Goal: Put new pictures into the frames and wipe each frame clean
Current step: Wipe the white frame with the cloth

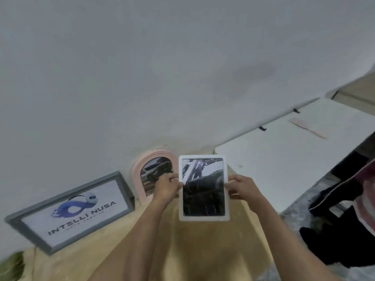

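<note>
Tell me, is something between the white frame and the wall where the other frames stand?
Nothing visible. Both hands, left and right, hold the white frame up; the pink frame stands beside that path.

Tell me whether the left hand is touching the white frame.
Touching. In the head view the left hand pinches the left edge of the white frame, its fingers curled onto the border with no gap.

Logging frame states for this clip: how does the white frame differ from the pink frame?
The white frame is rectangular; the pink frame has an arched top. The white frame is held up between the left hand and the right hand; the pink frame stands against the wall, untouched. The white frame is in full view, while the pink frame is partly hidden behind the left hand. Both hold dark pictures.
</note>
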{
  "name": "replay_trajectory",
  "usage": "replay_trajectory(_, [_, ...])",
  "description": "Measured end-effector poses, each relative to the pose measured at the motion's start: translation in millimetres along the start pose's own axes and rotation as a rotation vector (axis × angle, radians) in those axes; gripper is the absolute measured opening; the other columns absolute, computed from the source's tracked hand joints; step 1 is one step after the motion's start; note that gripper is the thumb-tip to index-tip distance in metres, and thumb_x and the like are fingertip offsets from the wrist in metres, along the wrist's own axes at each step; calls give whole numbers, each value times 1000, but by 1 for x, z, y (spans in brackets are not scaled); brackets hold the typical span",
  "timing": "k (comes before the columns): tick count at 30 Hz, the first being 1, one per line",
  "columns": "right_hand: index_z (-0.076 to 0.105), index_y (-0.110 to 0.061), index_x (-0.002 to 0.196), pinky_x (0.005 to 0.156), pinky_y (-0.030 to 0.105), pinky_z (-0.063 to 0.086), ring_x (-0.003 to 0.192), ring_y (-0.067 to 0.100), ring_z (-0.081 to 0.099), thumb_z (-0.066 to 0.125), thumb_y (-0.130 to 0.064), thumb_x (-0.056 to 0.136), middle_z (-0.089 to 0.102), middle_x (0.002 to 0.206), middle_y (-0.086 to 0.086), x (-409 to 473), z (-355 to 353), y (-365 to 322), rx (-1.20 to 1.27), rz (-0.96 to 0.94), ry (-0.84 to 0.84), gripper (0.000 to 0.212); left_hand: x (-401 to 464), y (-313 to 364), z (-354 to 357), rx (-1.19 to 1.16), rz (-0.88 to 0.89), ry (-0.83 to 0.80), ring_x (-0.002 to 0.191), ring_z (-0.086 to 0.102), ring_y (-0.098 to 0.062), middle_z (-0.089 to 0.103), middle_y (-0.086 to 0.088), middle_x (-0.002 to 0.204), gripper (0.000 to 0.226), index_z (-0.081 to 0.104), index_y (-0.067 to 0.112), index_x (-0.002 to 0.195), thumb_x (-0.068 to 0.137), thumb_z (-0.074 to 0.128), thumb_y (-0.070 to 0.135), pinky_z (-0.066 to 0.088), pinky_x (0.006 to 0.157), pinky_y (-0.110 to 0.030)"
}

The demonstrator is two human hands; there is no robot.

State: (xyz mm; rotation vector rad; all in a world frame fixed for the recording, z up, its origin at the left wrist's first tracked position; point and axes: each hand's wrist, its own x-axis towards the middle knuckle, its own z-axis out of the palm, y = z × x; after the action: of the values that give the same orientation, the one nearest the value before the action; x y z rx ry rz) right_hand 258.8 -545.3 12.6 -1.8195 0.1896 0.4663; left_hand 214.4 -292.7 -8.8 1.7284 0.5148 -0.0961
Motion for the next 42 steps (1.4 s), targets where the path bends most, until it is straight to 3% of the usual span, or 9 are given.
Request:
replay_trajectory(4, [73,-16,88,72,30,57,79,19,70,67,-6,80,74,84,5,71,-28,10,-45,-29,20,14,73,-4,47,56,-12,46,86,71,-36,72,-14,87,23,70,24,73,88,69,6,61,79,-52])
replay_trajectory(7, [74,-20,89,74,29,57,78,13,71,67,-12,82,75,83,-1,110,-36,15,-83,-82,42,13,110,2,67,61,17,108,74,64,-27,68,-12,76,20,72,22,77,87,69,5,56,74,-45])
replay_trajectory(11, [74,-24,96,78,27,54,81,7,69,66,-24,85,74,88,-10,153,-39,18,-157,-163,94,14,148,16,86,128,66,172,72,61,-15,69,0,79,12,71,12,94,93,63,3,50,63,-19])
replay_trajectory(14, [74,-27,99,85,29,54,84,2,67,66,-25,85,73,90,-14,173,-37,22,-203,-214,152,16,168,15,93,199,89,216,84,65,-22,71,-2,90,11,72,10,102,93,66,9,51,77,-31])
replay_trajectory(18, [73,-34,98,87,35,56,86,-1,68,67,-30,82,73,90,-21,186,-33,35,-263,-196,156,17,176,9,102,231,70,248,88,65,-20,73,0,92,10,71,14,101,94,65,11,43,75,-27])
replay_trajectory(30, [72,-38,99,85,38,54,89,7,64,64,-30,85,71,88,-21,177,-33,34,-471,-208,92,18,158,-5,100,279,75,301,89,66,-20,74,-1,99,22,69,14,117,96,62,16,52,82,-34])
replay_trajectory(38, [73,-24,102,92,30,49,85,1,63,67,-23,86,70,89,-15,168,-32,35,-431,-159,30,18,147,-9,95,333,54,279,95,67,-25,73,-6,103,23,68,12,118,96,63,15,54,88,-41])
replay_trajectory(40, [72,-24,103,92,32,51,86,6,64,69,-24,84,71,91,-12,165,-29,34,-428,-147,34,19,139,-10,95,338,52,272,91,66,-19,71,-5,108,23,67,9,118,95,63,10,53,83,-30])
replay_trajectory(42, [70,-23,105,90,35,52,88,12,65,69,-22,83,71,95,-8,157,-24,31,-420,-144,70,23,131,-12,94,325,44,287,77,60,-2,64,-2,110,24,67,6,117,94,62,3,43,65,-4])
